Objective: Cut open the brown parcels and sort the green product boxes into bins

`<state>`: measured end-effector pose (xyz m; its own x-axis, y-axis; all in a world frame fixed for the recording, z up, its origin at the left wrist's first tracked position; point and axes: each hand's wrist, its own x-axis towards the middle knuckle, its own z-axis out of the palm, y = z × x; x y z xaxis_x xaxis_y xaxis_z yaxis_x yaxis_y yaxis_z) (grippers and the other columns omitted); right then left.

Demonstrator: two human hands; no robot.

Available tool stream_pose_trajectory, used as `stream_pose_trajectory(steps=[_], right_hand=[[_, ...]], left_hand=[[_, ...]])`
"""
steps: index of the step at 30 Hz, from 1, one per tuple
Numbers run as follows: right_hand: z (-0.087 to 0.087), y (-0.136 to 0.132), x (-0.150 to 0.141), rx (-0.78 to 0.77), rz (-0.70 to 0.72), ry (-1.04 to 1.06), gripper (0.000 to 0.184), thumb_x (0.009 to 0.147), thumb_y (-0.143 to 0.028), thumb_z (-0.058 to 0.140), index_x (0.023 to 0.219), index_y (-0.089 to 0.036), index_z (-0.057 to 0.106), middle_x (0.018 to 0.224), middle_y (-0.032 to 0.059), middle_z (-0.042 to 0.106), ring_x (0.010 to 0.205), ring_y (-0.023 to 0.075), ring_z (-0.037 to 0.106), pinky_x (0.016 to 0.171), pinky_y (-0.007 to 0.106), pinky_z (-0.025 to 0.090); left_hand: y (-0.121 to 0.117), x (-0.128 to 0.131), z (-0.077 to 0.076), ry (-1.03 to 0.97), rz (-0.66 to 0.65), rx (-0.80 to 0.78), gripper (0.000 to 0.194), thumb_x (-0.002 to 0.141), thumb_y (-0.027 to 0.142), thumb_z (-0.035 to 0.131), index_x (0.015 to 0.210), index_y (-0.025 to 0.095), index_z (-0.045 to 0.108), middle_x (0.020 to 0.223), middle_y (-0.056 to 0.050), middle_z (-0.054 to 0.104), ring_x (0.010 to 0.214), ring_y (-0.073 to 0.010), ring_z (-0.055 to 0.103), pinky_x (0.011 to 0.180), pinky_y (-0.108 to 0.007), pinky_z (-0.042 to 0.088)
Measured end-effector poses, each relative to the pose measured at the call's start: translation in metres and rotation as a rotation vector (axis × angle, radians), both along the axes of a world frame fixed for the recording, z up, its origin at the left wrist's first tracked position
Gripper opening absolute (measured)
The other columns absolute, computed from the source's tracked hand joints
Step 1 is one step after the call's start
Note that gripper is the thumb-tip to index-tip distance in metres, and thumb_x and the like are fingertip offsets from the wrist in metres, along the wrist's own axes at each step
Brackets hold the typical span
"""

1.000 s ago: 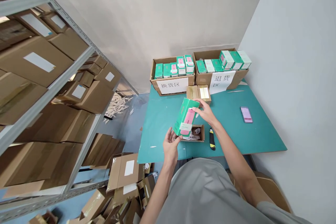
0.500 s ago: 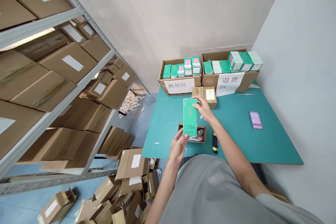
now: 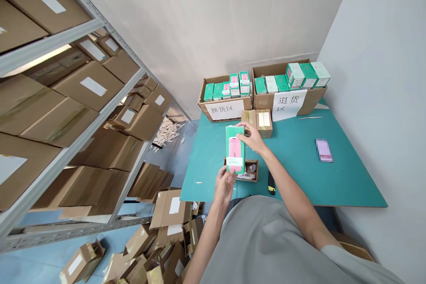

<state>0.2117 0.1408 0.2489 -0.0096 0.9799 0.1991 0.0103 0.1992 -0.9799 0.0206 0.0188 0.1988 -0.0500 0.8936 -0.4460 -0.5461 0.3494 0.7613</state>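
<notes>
A green product box (image 3: 234,148) with a pink picture and a white strip on its face is held upright between my hands. My left hand (image 3: 225,183) grips its lower end, and my right hand (image 3: 252,138) pinches its upper right edge. Below and behind it on the table stands a small open carton (image 3: 257,171) with crumpled white paper inside, partly hidden by the product box. To the right of that carton lies a black and yellow utility knife (image 3: 271,185).
Two larger cartons with paper signs, the left one (image 3: 248,103) and the right one (image 3: 308,105), hold green and white boxes on the teal table (image 3: 299,164). Small closed cartons (image 3: 264,129) stand before them. A pixelated phone (image 3: 324,150) lies right. Left are loaded shelves (image 3: 109,111) and discarded cartons (image 3: 166,248).
The product box has been turned: its plain green, printed face showed before, and the face with the pink picture shows now. Both hands still hold it.
</notes>
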Motion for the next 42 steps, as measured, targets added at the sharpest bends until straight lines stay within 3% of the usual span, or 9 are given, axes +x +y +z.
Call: stream_pose_trajectory(steps=[4,9,14,17,22,27,31,35,42], right_hand=[[-0.002,0.000,0.005,-0.033,0.071,0.044,0.043,0.088,-0.046,0.075,0.127,-0.029,0.072,0.134,0.0046,0.072,0.100,0.0239,0.070,0.087,0.038,0.058],[-0.005,0.001,0.009,0.004,0.037,-0.096,0.035,0.092,-0.052,0.075,0.120,-0.031,0.074,0.139,0.0067,0.071,0.123,0.0291,0.067,0.094,0.039,0.057],[-0.005,-0.003,0.007,0.010,-0.058,-0.204,0.043,0.085,-0.056,0.084,0.115,-0.029,0.072,0.130,0.0086,0.070,0.119,0.0310,0.067,0.096,0.042,0.057],[-0.006,-0.004,0.007,0.014,-0.078,-0.150,0.036,0.085,-0.049,0.078,0.113,-0.028,0.071,0.130,0.0090,0.069,0.116,0.0304,0.068,0.096,0.042,0.057],[-0.010,-0.004,0.011,-0.054,0.010,0.018,0.035,0.084,-0.044,0.071,0.115,-0.028,0.069,0.124,0.0063,0.073,0.106,0.0278,0.070,0.087,0.039,0.058],[-0.007,-0.003,0.015,-0.076,0.023,-0.013,0.036,0.087,-0.050,0.074,0.114,-0.027,0.072,0.123,0.0045,0.076,0.109,0.0271,0.070,0.091,0.038,0.058],[-0.006,-0.001,0.023,-0.104,0.060,-0.076,0.053,0.080,-0.058,0.089,0.119,-0.026,0.074,0.126,0.0076,0.076,0.110,0.0289,0.071,0.090,0.039,0.059],[-0.015,0.004,0.033,-0.106,0.012,-0.082,0.050,0.078,-0.051,0.087,0.119,-0.026,0.076,0.127,0.0080,0.075,0.113,0.0291,0.071,0.095,0.042,0.060],[-0.022,0.006,0.037,-0.021,0.046,-0.069,0.045,0.077,-0.039,0.081,0.120,-0.024,0.076,0.136,0.0108,0.074,0.125,0.0302,0.071,0.111,0.048,0.057]], left_hand=[[-0.004,0.003,-0.003,-0.013,-0.047,0.014,0.059,0.056,0.031,0.109,0.095,0.022,0.065,0.106,-0.005,0.080,0.100,-0.0218,0.079,0.094,-0.035,0.061],[-0.003,0.007,-0.008,0.282,0.003,0.094,0.063,0.054,0.037,0.107,0.098,0.022,0.064,0.099,-0.002,0.073,0.095,-0.0206,0.072,0.087,-0.032,0.057],[-0.003,0.005,-0.008,0.586,0.110,0.247,0.061,0.057,0.043,0.105,0.098,0.022,0.065,0.133,-0.011,0.065,0.116,-0.0244,0.069,0.082,-0.029,0.058],[-0.003,0.004,-0.007,0.368,0.158,0.160,0.058,0.065,0.044,0.104,0.100,0.023,0.063,0.133,-0.011,0.070,0.122,-0.0255,0.072,0.090,-0.031,0.061],[0.004,0.001,-0.008,-0.071,0.089,-0.193,0.025,0.086,0.026,0.090,0.099,0.020,0.070,0.103,-0.009,0.081,0.096,-0.0210,0.080,0.087,-0.030,0.068],[0.000,0.007,-0.010,-0.068,0.057,-0.222,0.044,0.079,0.010,0.096,0.116,0.018,0.074,0.112,-0.011,0.085,0.093,-0.0185,0.082,0.084,-0.026,0.067],[-0.001,0.010,-0.004,-0.025,0.128,-0.146,0.058,0.078,0.008,0.099,0.126,0.020,0.069,0.115,-0.010,0.084,0.093,-0.0171,0.083,0.091,-0.028,0.066],[0.007,0.006,0.005,0.003,0.220,-0.118,0.064,0.073,0.000,0.098,0.125,0.021,0.067,0.110,-0.006,0.081,0.098,-0.0171,0.083,0.097,-0.028,0.066],[0.031,-0.005,0.003,-0.118,0.180,-0.262,0.018,0.097,0.027,0.081,0.109,0.021,0.069,0.094,-0.006,0.075,0.088,-0.0186,0.078,0.087,-0.030,0.068]])
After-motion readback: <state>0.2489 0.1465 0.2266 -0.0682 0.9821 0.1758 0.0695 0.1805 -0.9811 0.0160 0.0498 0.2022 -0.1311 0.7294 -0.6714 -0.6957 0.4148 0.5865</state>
